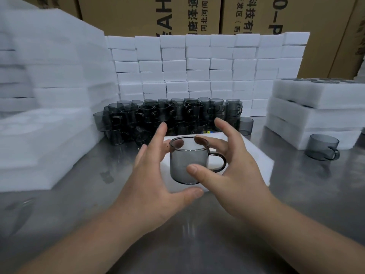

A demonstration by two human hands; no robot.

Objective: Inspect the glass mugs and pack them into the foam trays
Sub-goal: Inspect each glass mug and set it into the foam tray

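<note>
A smoky grey glass mug (184, 165) is held upright in front of me, handle pointing right. My right hand (235, 171) grips it, index finger on the rim and thumb on the front wall. My left hand (158, 175) is spread beside the mug's left side with fingers apart; whether it touches the glass is unclear. Under the mug lies a white foam tray (254, 153) on the steel table. Behind it stands a stacked pile of several more grey mugs (169, 115).
Foam tray stacks rise at the left (45, 139) and right (316, 107). A wall of white foam blocks (207, 66) backs the table, cardboard boxes (197, 14) behind. Single mugs stand at the right (324, 147) and by the pile (246, 125).
</note>
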